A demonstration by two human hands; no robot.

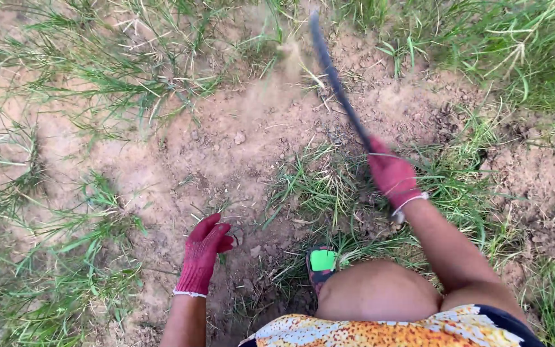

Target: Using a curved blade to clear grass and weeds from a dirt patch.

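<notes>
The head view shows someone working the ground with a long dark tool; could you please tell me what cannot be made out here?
- Long dark tool: motion-blurred, and its far end meets the top edge, so its working end cannot be identified.
- Tool's grip: hidden inside the gloved right hand.
- Left hand: glove covers it; whether its fingertips touch the soil is unclear.
- Sandal: mostly hidden by the knee.

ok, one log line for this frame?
right hand: grips long dark curved blade | left hand: open, empty, near bare sandy soil | dust airborne
</notes>
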